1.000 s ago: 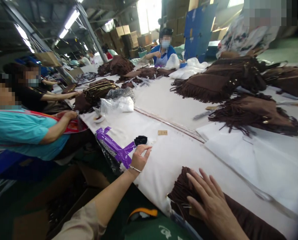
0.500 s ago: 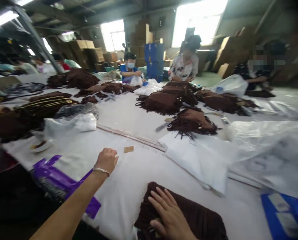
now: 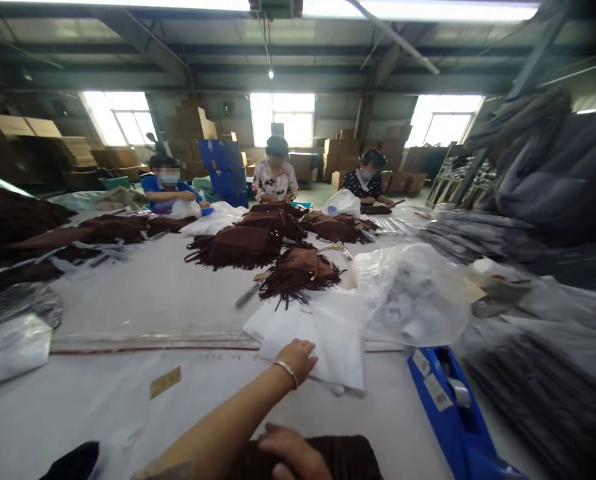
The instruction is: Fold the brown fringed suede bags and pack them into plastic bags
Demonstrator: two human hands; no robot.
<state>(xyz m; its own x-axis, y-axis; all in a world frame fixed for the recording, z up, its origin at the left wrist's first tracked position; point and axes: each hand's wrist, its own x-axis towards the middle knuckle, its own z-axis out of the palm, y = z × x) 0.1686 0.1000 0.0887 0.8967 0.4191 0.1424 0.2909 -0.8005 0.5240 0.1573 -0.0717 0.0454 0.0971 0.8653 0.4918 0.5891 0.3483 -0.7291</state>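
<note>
My left hand [image 3: 297,359], with a thin bracelet at its wrist, reaches across to a stack of thin white sheets [image 3: 323,327]. Its fingers are loosely bent, thumb apart, over the sheets' near left edge; contact is hard to judge. At the bottom edge, my right hand [image 3: 295,453] is partly cut off and a little blurred. Its fingers lie over a dark brown piece with ribbed or fringed fabric [image 3: 351,457], which my left forearm partly covers. A small tan tag [image 3: 166,382] lies on the table to the left.
Brown fringed bags [image 3: 303,270] lie beyond the sheets. To the right are a blue tape dispenser [image 3: 451,407], a clear plastic bag with white contents [image 3: 411,297] and dark bagged goods [image 3: 543,393]. Three people [image 3: 275,177] sit across the table.
My view has swung right and up. My left hand has moved from near the tan tag to the white sheets. My right hand stays on the brown piece, now lower in view.
</note>
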